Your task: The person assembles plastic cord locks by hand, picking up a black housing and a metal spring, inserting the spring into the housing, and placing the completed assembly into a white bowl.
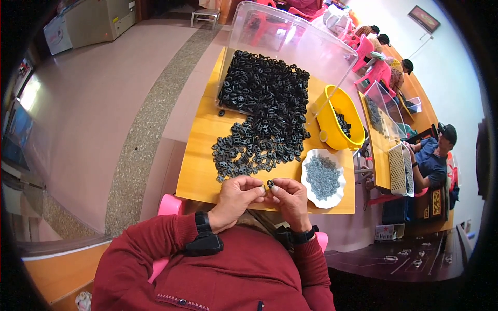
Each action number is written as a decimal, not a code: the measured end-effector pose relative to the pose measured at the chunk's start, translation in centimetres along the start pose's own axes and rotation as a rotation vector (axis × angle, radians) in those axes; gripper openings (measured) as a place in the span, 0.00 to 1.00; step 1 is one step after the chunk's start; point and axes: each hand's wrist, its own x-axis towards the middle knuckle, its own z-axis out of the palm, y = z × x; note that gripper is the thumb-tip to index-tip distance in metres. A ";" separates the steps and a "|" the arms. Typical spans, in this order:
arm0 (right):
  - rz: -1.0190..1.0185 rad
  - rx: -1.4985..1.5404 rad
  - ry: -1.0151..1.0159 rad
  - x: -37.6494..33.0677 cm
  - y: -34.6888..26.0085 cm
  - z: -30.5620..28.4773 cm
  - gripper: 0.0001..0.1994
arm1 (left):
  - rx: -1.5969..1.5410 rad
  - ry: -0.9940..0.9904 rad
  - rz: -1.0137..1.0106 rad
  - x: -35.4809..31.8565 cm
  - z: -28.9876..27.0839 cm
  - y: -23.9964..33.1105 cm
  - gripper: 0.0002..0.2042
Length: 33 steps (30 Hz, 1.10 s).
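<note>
Close in front of me, over the near edge of the wooden table (pixel 202 176), my two hands meet with their fingers pinched. Between the fingertips of my right hand (pixel 293 202) sits a small black plastic part (pixel 270 184). The thumb and forefinger of my left hand (pixel 237 199) press together right beside it; what they hold, if anything, is too small to name. A large heap of similar black plastic parts (pixel 264 98) with holes spills toward me from a clear plastic bin (pixel 290 33) tipped on its side. Right of my hands, a white scalloped dish (pixel 340 184) holds many tiny grey pieces (pixel 322 176).
A yellow tub (pixel 340 140) with black parts inside stands at the table's right edge. Further right, a person (pixel 433 160) sits at another table with a perforated white basket (pixel 402 171). Other people sit on pink chairs (pixel 381 72) beyond. Tiled floor (pixel 104 103) lies to the left.
</note>
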 end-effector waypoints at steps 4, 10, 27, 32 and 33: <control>-0.012 0.021 -0.005 0.0 0.3 -0.1 0.09 | 0.001 -0.001 0.008 0.0 -0.1 -0.2 0.07; -0.019 -0.020 -0.014 0.0 0.3 -0.2 0.08 | 0.022 0.002 0.020 -0.1 0.2 0.0 0.06; -0.010 -0.099 -0.055 -0.2 0.1 0.1 0.09 | -0.023 -0.019 0.030 -0.3 0.4 0.3 0.06; -0.018 -0.080 -0.062 -0.3 -0.1 0.2 0.09 | -0.031 -0.007 0.027 -0.3 0.4 -0.1 0.06; -0.018 -0.080 -0.063 -0.2 0.0 0.2 0.09 | -0.024 -0.007 0.029 -0.3 0.3 -0.1 0.06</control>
